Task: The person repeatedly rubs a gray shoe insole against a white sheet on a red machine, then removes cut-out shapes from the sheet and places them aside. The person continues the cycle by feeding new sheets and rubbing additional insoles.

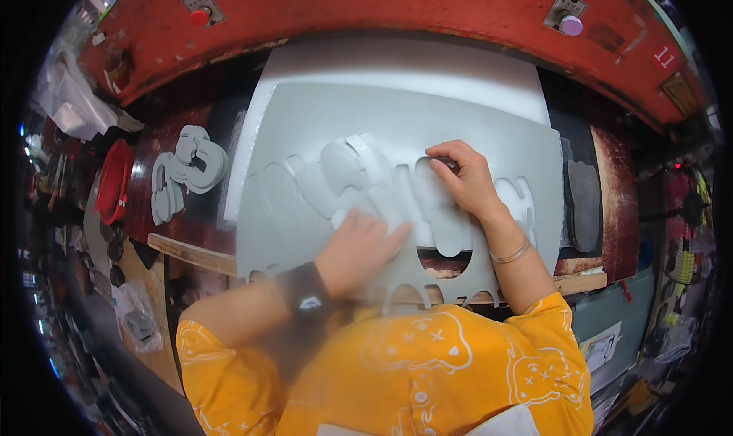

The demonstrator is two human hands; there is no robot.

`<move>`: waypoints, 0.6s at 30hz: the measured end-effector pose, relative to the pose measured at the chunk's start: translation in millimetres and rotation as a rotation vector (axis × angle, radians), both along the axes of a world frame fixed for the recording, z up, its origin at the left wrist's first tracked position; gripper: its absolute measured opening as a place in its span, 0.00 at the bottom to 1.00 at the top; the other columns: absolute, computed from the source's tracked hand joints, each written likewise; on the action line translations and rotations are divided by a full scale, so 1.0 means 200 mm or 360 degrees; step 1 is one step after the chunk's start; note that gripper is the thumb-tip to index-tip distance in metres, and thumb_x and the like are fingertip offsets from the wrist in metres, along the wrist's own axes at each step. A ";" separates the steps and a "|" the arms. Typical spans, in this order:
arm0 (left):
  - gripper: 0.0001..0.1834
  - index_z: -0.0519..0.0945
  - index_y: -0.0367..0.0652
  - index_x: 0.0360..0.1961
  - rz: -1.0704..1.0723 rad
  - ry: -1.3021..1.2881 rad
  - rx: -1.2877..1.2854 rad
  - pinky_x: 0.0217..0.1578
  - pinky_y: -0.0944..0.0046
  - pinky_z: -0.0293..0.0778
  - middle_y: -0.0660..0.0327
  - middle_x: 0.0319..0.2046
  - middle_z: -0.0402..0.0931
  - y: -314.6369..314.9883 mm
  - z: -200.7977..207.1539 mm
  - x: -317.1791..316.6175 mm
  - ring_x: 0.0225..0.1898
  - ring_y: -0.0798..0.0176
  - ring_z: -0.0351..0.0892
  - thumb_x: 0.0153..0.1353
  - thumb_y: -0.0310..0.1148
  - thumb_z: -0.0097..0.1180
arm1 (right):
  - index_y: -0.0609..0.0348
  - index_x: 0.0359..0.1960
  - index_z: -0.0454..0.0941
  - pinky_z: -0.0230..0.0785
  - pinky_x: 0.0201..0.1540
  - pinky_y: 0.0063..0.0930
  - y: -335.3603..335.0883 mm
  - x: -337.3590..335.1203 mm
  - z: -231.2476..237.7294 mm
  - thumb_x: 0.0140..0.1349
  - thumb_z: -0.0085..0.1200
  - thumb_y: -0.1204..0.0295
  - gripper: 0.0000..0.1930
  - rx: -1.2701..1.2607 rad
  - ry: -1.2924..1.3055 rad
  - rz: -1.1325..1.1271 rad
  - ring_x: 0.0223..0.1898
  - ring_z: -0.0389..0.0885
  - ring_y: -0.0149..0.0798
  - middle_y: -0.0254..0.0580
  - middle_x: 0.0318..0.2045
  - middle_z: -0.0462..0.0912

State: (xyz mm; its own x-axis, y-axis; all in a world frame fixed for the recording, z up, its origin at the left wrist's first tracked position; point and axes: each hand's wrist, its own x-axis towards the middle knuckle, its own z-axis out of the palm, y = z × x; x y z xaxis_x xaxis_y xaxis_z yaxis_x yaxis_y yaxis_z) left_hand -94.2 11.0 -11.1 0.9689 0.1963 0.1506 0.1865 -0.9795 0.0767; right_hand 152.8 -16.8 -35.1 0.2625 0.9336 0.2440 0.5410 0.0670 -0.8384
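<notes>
A large pale grey sheet [321, 119] with several sole-shaped cutouts lies before me. My right hand [469, 180] is closed at the far end of a sole-shaped grey piece [444, 222], thumb and fingers on its dark upper edge. Whether that dark edge is a separate rim, I cannot tell. My left hand [359, 253] is blurred by motion, low over the sheet's near middle, with thumb and fingers apart and nothing visible in them. Loose curved grey pieces [347, 165] lie on the sheet beyond it. A dark band covers my left wrist.
Red machine beam [458, 16] with buttons spans the far side. Cut grey pieces [187, 165] are stacked at left, near a red round object [114, 182]. Dark grey sole shapes [584, 207] lie at right. White sheeting [397, 58] shows under the grey sheet.
</notes>
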 end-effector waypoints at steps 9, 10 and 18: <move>0.24 0.73 0.38 0.58 0.0591 -0.0310 -0.2490 0.32 0.70 0.73 0.66 0.22 0.68 0.35 0.15 -0.04 0.20 0.72 0.67 0.60 0.31 0.44 | 0.55 0.45 0.77 0.68 0.52 0.42 -0.18 -0.28 0.14 0.48 0.61 0.75 0.19 0.0428 -0.0645 0.0487 0.50 0.74 0.48 0.45 0.47 0.76; 0.22 0.74 0.38 0.56 0.0619 -0.0324 -0.2511 0.30 0.71 0.72 0.67 0.24 0.70 0.39 0.16 -0.03 0.21 0.74 0.67 0.61 0.32 0.45 | 0.56 0.47 0.75 0.67 0.54 0.41 -0.19 -0.35 0.12 0.48 0.61 0.74 0.21 0.0388 -0.0560 0.0656 0.52 0.72 0.48 0.45 0.49 0.74; 0.18 0.78 0.40 0.50 0.0693 -0.0540 -0.2371 0.23 0.73 0.69 0.71 0.21 0.66 0.82 0.46 -0.01 0.18 0.77 0.64 0.66 0.41 0.50 | 0.65 0.57 0.69 0.58 0.65 0.41 -0.22 -0.48 -0.05 0.51 0.61 0.70 0.30 0.0111 -0.0760 0.0880 0.64 0.62 0.49 0.47 0.61 0.68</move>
